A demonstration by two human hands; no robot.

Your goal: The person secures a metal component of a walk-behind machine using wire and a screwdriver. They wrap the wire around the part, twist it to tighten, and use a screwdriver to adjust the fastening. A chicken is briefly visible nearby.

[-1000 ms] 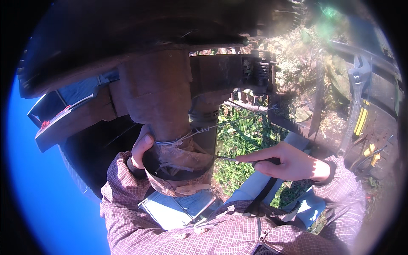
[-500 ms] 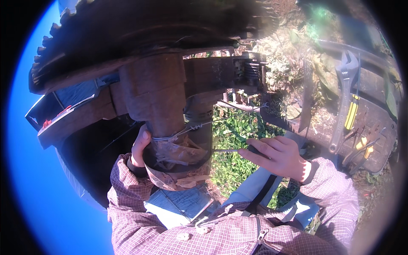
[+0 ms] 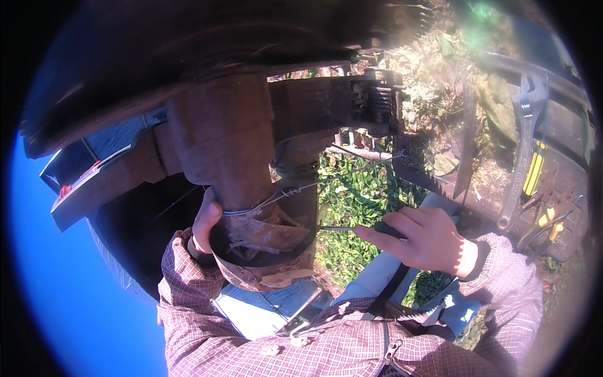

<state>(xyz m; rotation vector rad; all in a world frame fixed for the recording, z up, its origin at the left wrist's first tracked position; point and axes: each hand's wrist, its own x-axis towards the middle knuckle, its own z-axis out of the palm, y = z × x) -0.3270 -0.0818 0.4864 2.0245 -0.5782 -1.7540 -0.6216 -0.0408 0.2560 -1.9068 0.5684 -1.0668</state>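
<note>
A rusty cylindrical housing (image 3: 242,188) on old machinery is steadied by the left hand (image 3: 206,221), fingers wrapped round its lower part just above a torn wrapping (image 3: 264,251). A thin wire (image 3: 276,198) is wound round the housing, twisted end sticking out to the right. A slim tool (image 3: 342,229), prob. a screwdriver, is gripped closed in the right hand (image 3: 427,242), tip aimed at the housing's right side, close to but apart from it. Step in hand, as judged: the wire binding or wrapping is being worked at. Next move calls for the tip to be guided accurately w/ the left hold kept firm. A wrench (image 3: 524,144) and yellow-handled tools (image 3: 534,173) lie well apart, right.
</note>
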